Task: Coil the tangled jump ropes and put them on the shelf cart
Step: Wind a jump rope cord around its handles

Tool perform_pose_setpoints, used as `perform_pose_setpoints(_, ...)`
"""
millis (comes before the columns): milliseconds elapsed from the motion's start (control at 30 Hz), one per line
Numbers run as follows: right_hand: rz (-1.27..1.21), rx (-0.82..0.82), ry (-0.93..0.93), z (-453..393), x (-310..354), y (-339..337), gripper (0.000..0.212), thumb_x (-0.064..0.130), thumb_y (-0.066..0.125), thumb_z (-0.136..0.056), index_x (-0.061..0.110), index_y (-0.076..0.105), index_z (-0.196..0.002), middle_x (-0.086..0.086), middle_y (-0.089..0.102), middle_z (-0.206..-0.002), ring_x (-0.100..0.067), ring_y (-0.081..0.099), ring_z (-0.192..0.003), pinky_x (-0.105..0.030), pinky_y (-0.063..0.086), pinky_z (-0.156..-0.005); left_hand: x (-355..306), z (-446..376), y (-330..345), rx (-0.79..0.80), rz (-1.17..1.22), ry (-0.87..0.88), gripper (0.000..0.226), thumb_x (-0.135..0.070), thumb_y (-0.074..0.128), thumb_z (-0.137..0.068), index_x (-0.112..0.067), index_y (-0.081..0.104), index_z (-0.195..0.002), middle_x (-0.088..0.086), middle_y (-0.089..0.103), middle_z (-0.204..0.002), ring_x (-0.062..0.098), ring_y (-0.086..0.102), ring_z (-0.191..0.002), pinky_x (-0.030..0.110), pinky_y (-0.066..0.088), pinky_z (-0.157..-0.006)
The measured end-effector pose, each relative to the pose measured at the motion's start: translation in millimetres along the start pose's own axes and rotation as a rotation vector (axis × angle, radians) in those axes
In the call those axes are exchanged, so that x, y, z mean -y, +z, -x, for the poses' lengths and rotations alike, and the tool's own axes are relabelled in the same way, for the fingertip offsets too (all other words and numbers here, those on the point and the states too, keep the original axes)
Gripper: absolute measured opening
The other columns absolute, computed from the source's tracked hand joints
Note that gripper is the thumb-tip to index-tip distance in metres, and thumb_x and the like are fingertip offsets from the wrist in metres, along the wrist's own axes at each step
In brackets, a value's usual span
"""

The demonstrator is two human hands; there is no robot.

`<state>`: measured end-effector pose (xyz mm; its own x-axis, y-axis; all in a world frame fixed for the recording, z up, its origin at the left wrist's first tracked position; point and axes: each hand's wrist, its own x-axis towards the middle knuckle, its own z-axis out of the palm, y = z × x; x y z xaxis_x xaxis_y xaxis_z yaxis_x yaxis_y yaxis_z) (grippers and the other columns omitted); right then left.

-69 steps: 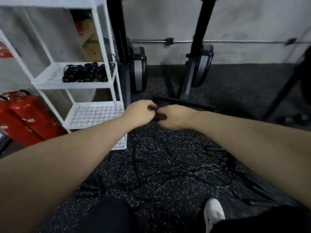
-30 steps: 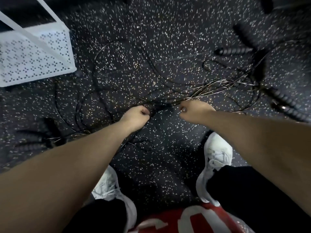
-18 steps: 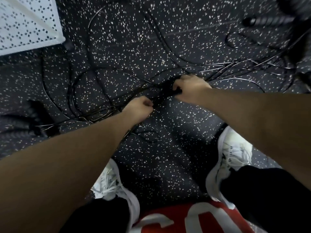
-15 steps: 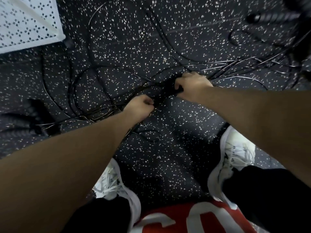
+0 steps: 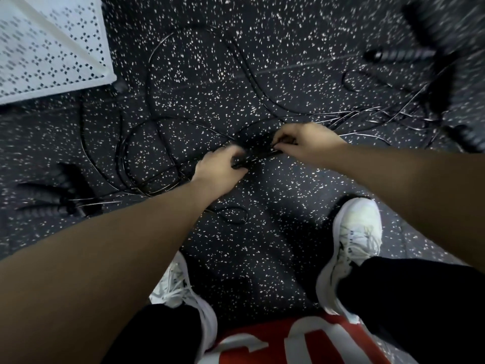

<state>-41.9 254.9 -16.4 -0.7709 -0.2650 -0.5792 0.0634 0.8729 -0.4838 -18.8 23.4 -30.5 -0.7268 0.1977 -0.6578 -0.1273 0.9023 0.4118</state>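
Here, near the middle of the frame, both hands work low over the speckled dark floor [image 5: 262, 61]. The left hand [image 5: 220, 169] has its fingers curled around a black jump-rope handle [image 5: 252, 156] that runs up and to the right toward the right hand [image 5: 304, 143], whose fingertips pinch the other end of the same dark piece; the two hands are close together but not touching. The tangled jump ropes [image 5: 162, 143] spread as thin black cords in loops across the floor, from the left of centre up to the top middle and off to the right, where several strands cross in a bunch [image 5: 372, 116]. More ribbed black handles lie at the left edge [image 5: 44, 198] and, blurred, in the upper right [image 5: 399, 55]. The white perforated shelf cart [image 5: 52, 48] fills the upper left corner, well apart from the hands. Two white shoes sit in the lower half, the left shoe [image 5: 183, 290] below the left forearm and the right shoe [image 5: 351, 245] under the right forearm.
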Motion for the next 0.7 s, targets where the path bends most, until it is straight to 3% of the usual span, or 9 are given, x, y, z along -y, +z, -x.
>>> perform_pose_setpoints(67, -0.039, -0.017, -0.006, 7, 10, -8, 0.015, 0.037, 0.059, -0.100, 0.035, 0.065, -0.114, 0.012, 0.068, -0.096, -0.009, 0.061, -0.073, -0.024, 0.042, -0.066, -4, 7, -11, -0.007, -0.079, 0.041, 0.028, -0.043, 0.060, -0.100, -0.031, 0.065, -0.125, -0.007, 0.062, -0.113, 0.019, 0.057, -0.109, 0.038, 0.047, -0.094)
perform_pose_setpoints(167, -0.090, -0.046, -0.035, 19, 27, -24, 0.014, 0.036, 0.057, -0.101, 0.036, 0.063, -0.114, 0.012, 0.068, -0.099, -0.011, 0.064, -0.082, -0.026, 0.050, -0.074, -9, 19, -27, 0.056, 0.157, 0.019, 0.015, -0.036, 0.056, -0.104, -0.026, 0.063, -0.113, -0.006, 0.066, -0.103, 0.016, 0.062, -0.089, 0.031, 0.048, -0.074)
perform_pose_setpoints(233, -0.106, -0.030, -0.054, 29, 37, -36, 0.015, 0.039, 0.056, -0.102, 0.037, 0.061, -0.117, 0.011, 0.067, -0.102, -0.001, 0.060, -0.076, -0.022, 0.048, -0.068, -10, 30, -40, 0.085, 0.253, 0.041, 0.004, -0.033, 0.056, -0.105, -0.029, 0.058, -0.107, -0.003, 0.068, -0.105, 0.017, 0.064, -0.088, 0.026, 0.051, -0.073)
perform_pose_setpoints(333, -0.071, 0.051, -0.091, 51, 52, -56, 0.031, 0.053, 0.057, -0.098, 0.046, 0.053, -0.128, 0.009, 0.066, -0.102, -0.004, 0.060, -0.071, -0.023, 0.045, -0.061, -20, 50, -65, 0.108, 0.266, 0.079, 0.007, -0.030, 0.056, -0.106, -0.025, 0.058, -0.110, -0.007, 0.065, -0.087, 0.006, 0.052, -0.058, 0.015, 0.039, -0.048)
perform_pose_setpoints(400, -0.004, 0.078, -0.116, 69, 61, -67, 0.041, 0.055, 0.064, -0.093, 0.049, 0.049, -0.131, 0.013, 0.064, -0.106, -0.010, 0.063, -0.078, -0.027, 0.051, -0.069, -27, 62, -80, 0.123, 0.261, 0.096, 0.007, -0.030, 0.057, -0.106, -0.025, 0.060, -0.109, -0.005, 0.064, -0.079, 0.007, 0.050, -0.056, 0.018, 0.039, -0.049)
perform_pose_setpoints(500, 0.125, -0.009, -0.202, 88, 68, -76, 0.033, 0.040, 0.065, -0.097, 0.039, 0.060, -0.130, 0.014, 0.062, -0.116, -0.007, 0.061, -0.093, -0.036, 0.055, -0.093, -34, 80, -102, 0.161, 0.258, 0.112, 0.003, -0.035, 0.059, -0.104, -0.035, 0.062, -0.102, -0.007, 0.067, -0.077, 0.009, 0.056, -0.066, 0.031, 0.048, -0.070)
perform_pose_setpoints(600, 0.097, -0.095, -0.256, 104, 76, -83, 0.028, 0.043, 0.062, -0.098, 0.037, 0.069, -0.124, 0.015, 0.069, -0.115, 0.014, 0.057, -0.064, -0.006, 0.047, -0.069, -38, 103, -117, 0.184, 0.255, 0.132, 0.008, -0.035, 0.058, -0.104, -0.034, 0.065, -0.107, -0.006, 0.072, -0.081, 0.010, 0.061, -0.070, 0.035, 0.050, -0.080)
perform_pose_setpoints(633, 0.094, -0.104, -0.269, 110, 80, -84, 0.029, 0.044, 0.061, -0.098, 0.037, 0.069, -0.125, 0.018, 0.069, -0.111, 0.016, 0.055, -0.059, -0.002, 0.042, -0.059, -40, 111, -121, 0.186, 0.279, 0.126, 0.009, -0.035, 0.058, -0.104, -0.034, 0.066, -0.109, -0.005, 0.075, -0.084, 0.010, 0.064, -0.071, 0.035, 0.050, -0.079)
perform_pose_setpoints(700, 0.087, -0.128, -0.317, 125, 87, -86, 0.030, 0.044, 0.060, -0.098, 0.037, 0.070, -0.125, 0.020, 0.068, -0.108, 0.010, 0.060, -0.061, -0.005, 0.046, -0.063, -43, 126, -128, 0.211, 0.352, 0.098, 0.013, -0.034, 0.057, -0.104, -0.033, 0.067, -0.113, -0.007, 0.079, -0.092, 0.010, 0.070, -0.077, 0.032, 0.052, -0.079)
